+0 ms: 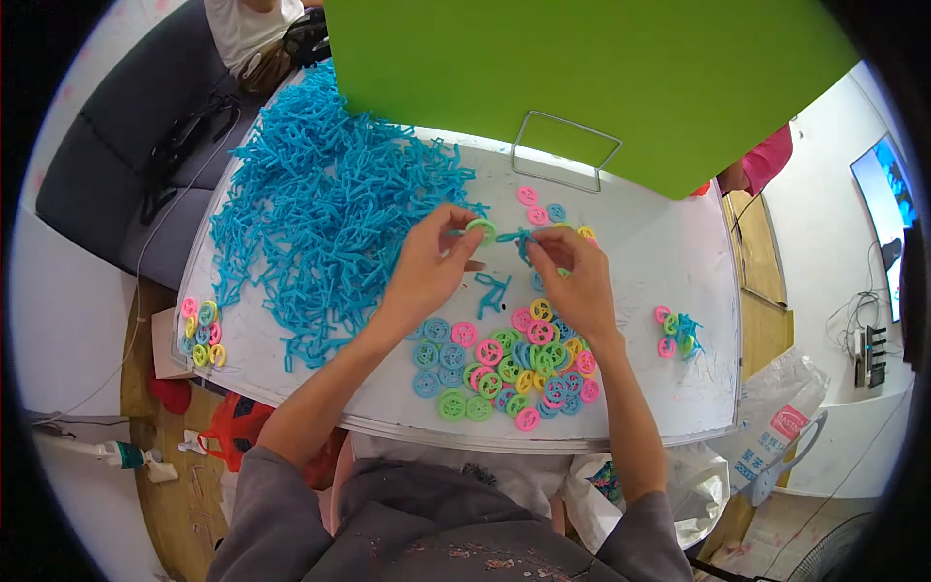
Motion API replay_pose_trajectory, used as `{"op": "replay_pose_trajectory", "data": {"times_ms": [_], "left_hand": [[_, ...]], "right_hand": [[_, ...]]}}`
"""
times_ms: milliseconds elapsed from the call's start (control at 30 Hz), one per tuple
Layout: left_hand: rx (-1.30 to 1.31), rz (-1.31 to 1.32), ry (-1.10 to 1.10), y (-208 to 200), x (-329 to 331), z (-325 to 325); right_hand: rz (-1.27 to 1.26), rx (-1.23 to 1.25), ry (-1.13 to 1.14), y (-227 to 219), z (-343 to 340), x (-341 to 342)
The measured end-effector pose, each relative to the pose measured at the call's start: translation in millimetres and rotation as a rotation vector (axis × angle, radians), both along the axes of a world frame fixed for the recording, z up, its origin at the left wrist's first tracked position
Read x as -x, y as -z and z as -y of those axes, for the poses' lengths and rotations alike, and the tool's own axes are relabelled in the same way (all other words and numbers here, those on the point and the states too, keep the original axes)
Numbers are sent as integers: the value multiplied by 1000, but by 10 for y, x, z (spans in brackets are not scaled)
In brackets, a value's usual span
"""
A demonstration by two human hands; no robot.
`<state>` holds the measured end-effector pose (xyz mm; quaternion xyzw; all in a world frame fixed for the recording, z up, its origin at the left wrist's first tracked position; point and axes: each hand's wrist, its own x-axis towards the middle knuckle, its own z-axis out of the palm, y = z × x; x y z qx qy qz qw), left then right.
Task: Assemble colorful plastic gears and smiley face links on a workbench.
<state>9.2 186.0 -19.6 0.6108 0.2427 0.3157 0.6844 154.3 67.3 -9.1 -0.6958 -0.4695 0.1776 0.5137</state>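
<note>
Above the tabletop (664, 276), a pale green wheel (482, 232) is clamped in the left hand's (433, 254) grip, while a blue plastic piece (516, 239) is pinched just beside it by the right hand's (579, 281) grip.

The right hand (576, 276) partly covers a thin blue plastic piece (517, 238). The flat green board (582, 78), cropped above, mostly hides a pink-sleeved person (768, 163).

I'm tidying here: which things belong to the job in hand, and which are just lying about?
Apparently in use:
green wheel in left hand
blue plastic piece in right hand
heap of blue pieces
loose coloured wheels

Apparently lying about:
red bag
translucent plastic bag
</note>
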Motion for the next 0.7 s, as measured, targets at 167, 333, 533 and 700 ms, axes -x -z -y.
{"op": "replay_pose_trajectory", "data": {"times_ms": [167,333,533,700], "left_hand": [[201,42,166,-6,-11,71],[16,76,129,61,-24,157],[197,89,102,22,-28,206],[711,118,244,171,13,66]], "right_hand": [[-227,-44,-23,85,72,106],[-524,75,-21,39,57,151],[-423,-76,-54,132,80,121],[-368,-160,-143,155,79,123]]}}
